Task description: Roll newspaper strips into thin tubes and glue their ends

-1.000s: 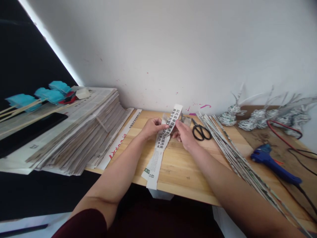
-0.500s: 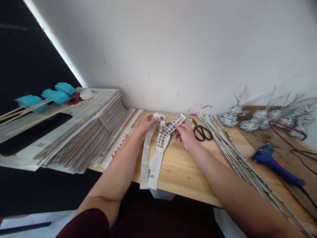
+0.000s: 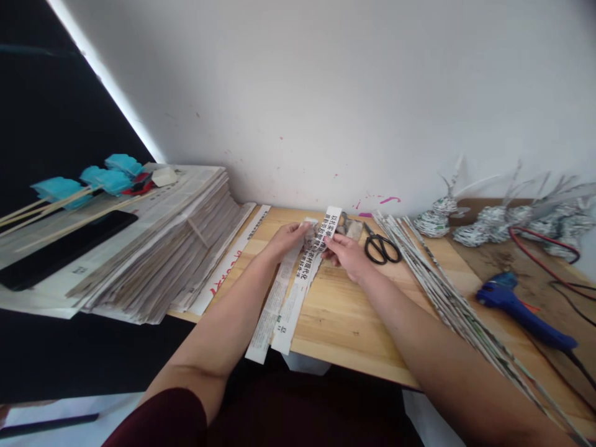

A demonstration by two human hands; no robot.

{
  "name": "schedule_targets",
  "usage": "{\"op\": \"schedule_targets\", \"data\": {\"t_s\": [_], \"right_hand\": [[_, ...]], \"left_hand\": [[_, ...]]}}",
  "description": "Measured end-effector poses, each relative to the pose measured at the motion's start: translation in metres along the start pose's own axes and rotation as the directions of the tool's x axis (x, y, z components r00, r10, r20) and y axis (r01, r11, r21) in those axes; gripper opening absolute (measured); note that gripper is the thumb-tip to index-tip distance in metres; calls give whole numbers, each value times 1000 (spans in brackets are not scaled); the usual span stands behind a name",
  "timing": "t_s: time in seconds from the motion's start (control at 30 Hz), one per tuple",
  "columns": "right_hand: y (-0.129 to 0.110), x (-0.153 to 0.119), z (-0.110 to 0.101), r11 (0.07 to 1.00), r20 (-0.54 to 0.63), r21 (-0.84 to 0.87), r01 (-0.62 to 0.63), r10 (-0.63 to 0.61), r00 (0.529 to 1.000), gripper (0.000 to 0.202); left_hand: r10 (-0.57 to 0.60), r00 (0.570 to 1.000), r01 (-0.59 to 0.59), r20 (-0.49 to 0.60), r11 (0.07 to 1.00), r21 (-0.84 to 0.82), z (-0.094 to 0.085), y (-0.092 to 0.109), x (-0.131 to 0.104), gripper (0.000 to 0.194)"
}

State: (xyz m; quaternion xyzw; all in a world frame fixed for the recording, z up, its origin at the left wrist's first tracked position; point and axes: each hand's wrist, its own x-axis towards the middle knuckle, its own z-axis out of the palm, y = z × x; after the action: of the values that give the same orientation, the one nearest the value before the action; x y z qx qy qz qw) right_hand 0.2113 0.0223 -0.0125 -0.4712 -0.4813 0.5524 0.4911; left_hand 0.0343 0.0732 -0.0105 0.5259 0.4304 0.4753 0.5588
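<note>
Two long newspaper strips hang toward the table's front edge, their upper ends between my hands. My left hand [image 3: 289, 239] pinches the top of the left newspaper strip [image 3: 270, 313]. With thumb and fingers closed, my right hand [image 3: 345, 253] grips the right newspaper strip [image 3: 298, 298], which has bold black printed characters. The tops of the strips lie close together, and the lower ends reach past the table edge. Just right of my right hand lie black-handled scissors [image 3: 382, 249]. A crumpled greyish piece [image 3: 351, 230] rests behind that hand.
On the left stands a tall newspaper stack [image 3: 158, 267] bearing a black phone-like slab [image 3: 69, 248], sticks and blue pieces [image 3: 60, 189]. Rolled paper sticks [image 3: 447, 304] lie to the right. Beyond them are a blue glue gun [image 3: 526, 313] and woven paper figures [image 3: 484, 226] by the wall.
My left hand has moved right, bringing its strip up against the other. The right strip's top has turned more upright, and the left strip's lower end has swung left.
</note>
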Motion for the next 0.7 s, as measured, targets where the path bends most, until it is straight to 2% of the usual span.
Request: {"op": "schedule_targets", "data": {"t_s": [0.1,0.2,0.3,0.4,0.47,0.53,0.63,0.7], "right_hand": [[0,0,-2,1000,23,-8,-3,3,1000,41],[0,1,-4,1000,11,15,-5,5,1000,40],[1,3,-6,999,-5,26,-24,24,1000,36],[1,4,-5,999,-15,16,-47,48,999,31],[1,4,-5,999,-13,13,-53,53,998,29],[1,4,-4,999,-9,17,-50,51,999,27],[4,6,-6,999,-1,17,-50,50,999,26],[6,7,-7,999,3,6,-53,53,999,26]], "left_hand": [[34,999,-39,42,992,119,-1,6,0,34],[96,991,-98,-93,995,-13,-9,20,3,32],[121,965,-158,-232,976,-149,-26,44,5,27],[117,953,-163,-278,975,-151,-52,72,4,21],[164,924,-193,-344,980,-51,-72,90,5,15],[184,921,-162,-344,982,92,-92,106,8,10],[97,955,-20,-279,964,265,-114,122,17,12],[23,965,73,-260,933,352,-122,124,25,11]]}}
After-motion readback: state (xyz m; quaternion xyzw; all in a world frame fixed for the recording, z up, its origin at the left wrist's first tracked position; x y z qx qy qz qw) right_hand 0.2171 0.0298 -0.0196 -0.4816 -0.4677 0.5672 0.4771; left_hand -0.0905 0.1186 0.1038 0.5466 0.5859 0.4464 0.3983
